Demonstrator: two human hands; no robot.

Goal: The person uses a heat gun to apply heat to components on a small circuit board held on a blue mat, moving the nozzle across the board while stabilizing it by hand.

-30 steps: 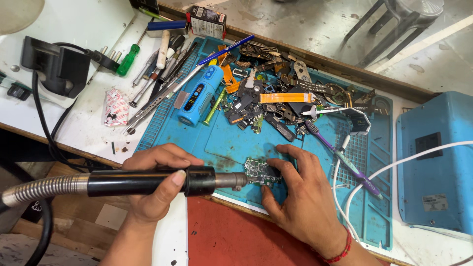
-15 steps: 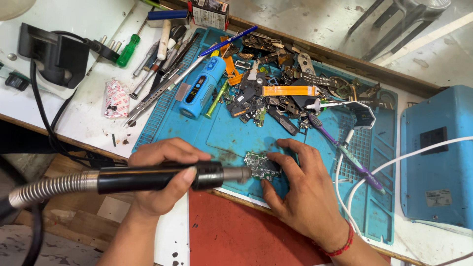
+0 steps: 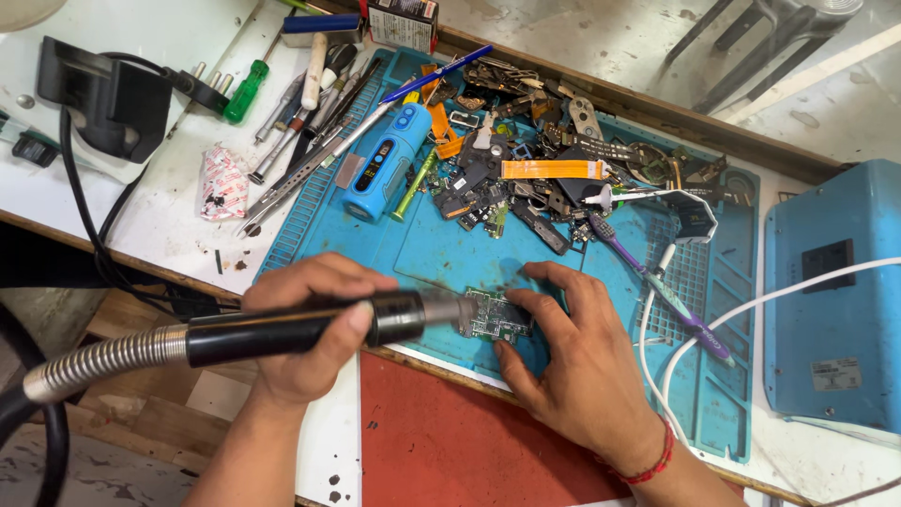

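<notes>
A cluttered white workbench (image 3: 169,225) carries a blue silicone repair mat (image 3: 450,253) with raised edges and shallow tray sections. The left hand (image 3: 300,329) is clamped around a black cylindrical hot-air handpiece (image 3: 310,329) with a ribbed metal hose trailing away from the wrist; its metal nozzle points at a small green circuit board (image 3: 497,317) lying on the mat's near edge, just beyond the left fingertips. The right hand (image 3: 572,361) rests spread over the mat, its fingers (image 3: 526,305) pressing down on the board's edges; a red thread bracelet (image 3: 648,460) circles that wrist.

Farther out from both hands, the mat's middle holds a heap of dark phone parts and small boards (image 3: 507,188), with an orange flat flex strip (image 3: 554,169) on top. Beyond the left hand lies a blue cylindrical device (image 3: 385,160), beside a thin green stick (image 3: 413,186). Beyond the right hand a purple-handled brush (image 3: 657,282) lies slantwise, and a white cable (image 3: 676,366) loops across the mat's ribbed section. Past the left hand, off the mat, lie screwdrivers and tweezers (image 3: 300,122). Outward of the right hand stands a blue plastic box (image 3: 835,300).
</notes>
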